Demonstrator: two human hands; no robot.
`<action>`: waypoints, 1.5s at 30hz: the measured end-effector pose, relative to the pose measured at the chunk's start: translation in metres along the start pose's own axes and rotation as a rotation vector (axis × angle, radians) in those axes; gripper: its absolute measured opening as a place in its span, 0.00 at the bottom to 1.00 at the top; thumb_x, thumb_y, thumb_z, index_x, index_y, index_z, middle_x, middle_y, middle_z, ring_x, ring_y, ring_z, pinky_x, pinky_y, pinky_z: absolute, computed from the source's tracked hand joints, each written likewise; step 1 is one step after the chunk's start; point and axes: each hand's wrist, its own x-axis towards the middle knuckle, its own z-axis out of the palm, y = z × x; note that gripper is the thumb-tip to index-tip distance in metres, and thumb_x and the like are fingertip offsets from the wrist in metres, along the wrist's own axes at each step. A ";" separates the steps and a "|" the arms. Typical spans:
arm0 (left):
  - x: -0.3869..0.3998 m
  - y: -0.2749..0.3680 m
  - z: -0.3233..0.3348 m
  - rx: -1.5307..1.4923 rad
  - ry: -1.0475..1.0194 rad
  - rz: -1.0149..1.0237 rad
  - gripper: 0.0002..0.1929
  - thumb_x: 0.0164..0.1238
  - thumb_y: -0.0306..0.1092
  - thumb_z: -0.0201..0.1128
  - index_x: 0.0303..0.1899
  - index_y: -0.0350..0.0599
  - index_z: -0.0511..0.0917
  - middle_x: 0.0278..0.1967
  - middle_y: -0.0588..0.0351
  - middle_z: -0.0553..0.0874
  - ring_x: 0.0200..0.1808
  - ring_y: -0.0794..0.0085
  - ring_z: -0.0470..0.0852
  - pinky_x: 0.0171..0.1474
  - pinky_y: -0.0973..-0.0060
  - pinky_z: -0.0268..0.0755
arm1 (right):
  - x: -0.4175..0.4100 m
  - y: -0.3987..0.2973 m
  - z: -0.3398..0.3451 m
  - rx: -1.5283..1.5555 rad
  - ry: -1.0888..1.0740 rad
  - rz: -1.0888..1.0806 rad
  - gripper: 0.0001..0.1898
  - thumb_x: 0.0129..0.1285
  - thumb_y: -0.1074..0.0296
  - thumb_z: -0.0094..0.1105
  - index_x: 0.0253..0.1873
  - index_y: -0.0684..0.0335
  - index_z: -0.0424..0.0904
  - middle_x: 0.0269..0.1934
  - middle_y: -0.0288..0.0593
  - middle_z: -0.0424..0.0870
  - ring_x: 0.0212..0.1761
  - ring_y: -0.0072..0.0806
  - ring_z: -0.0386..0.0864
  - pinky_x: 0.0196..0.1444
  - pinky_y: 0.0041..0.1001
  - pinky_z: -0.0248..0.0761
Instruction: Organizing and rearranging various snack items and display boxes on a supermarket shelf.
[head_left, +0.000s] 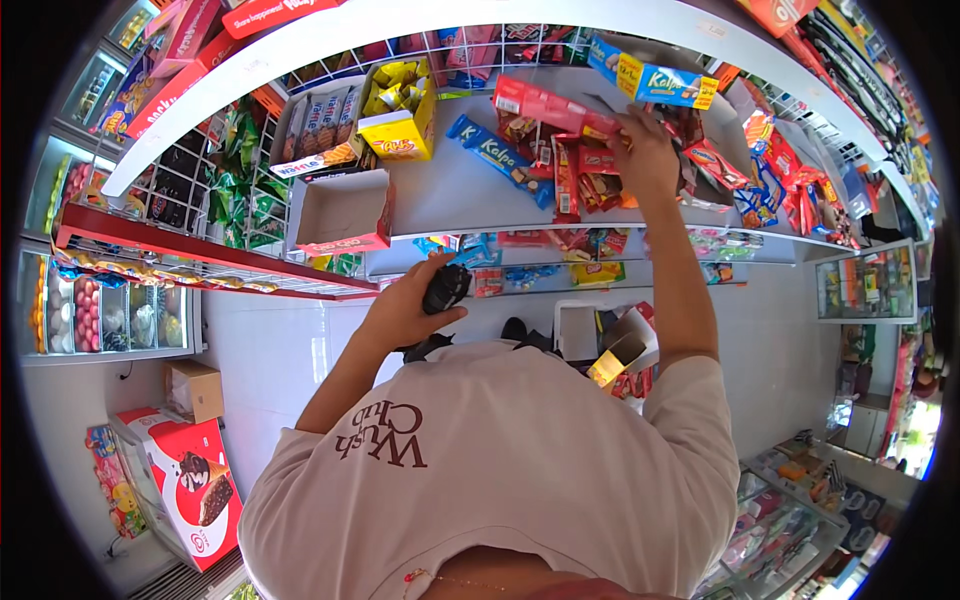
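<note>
My right hand (646, 154) reaches over the white shelf (442, 187), fingertips gripping the end of a slightly blurred red carton (551, 105). Below the carton lie jumbled red snack packets (566, 176) and blue Kalpa wafer bars (502, 157). Just beyond my hand stands an open display box with a blue Kalpa front (664, 86); red packets (716, 165) lie beside it. My left hand (409, 307) is low in front of my body, closed around a crumpled black item (447, 287) whose kind I cannot tell.
On the shelf's left are a waffle box (319, 127), a yellow snack box (397, 131) and an open carton (345, 206). A red-edged rack (217, 251) juts out at left. A white bin (577, 334) with cartons stands on the floor. The upper shelf's edge (480, 15) curves overhead.
</note>
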 end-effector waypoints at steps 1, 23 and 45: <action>-0.002 0.001 -0.004 -0.003 0.014 -0.035 0.42 0.57 0.50 0.74 0.71 0.54 0.63 0.62 0.40 0.77 0.54 0.43 0.82 0.54 0.58 0.77 | 0.003 0.003 -0.003 0.063 0.012 -0.011 0.19 0.54 0.68 0.69 0.52 0.52 0.83 0.59 0.37 0.80 0.55 0.44 0.79 0.54 0.38 0.77; 0.009 -0.015 -0.016 0.070 -0.093 -0.103 0.41 0.55 0.52 0.73 0.69 0.54 0.65 0.59 0.42 0.80 0.56 0.45 0.81 0.56 0.58 0.75 | -0.072 -0.056 -0.001 0.258 0.159 -0.075 0.18 0.53 0.74 0.69 0.51 0.54 0.85 0.57 0.38 0.81 0.46 0.40 0.78 0.47 0.34 0.76; 0.012 -0.015 -0.022 0.015 0.007 -0.057 0.42 0.56 0.54 0.74 0.70 0.53 0.65 0.59 0.41 0.80 0.55 0.46 0.82 0.55 0.59 0.76 | -0.037 -0.052 -0.024 0.964 0.340 0.140 0.23 0.57 0.74 0.73 0.59 0.64 0.79 0.57 0.47 0.81 0.60 0.33 0.78 0.61 0.30 0.72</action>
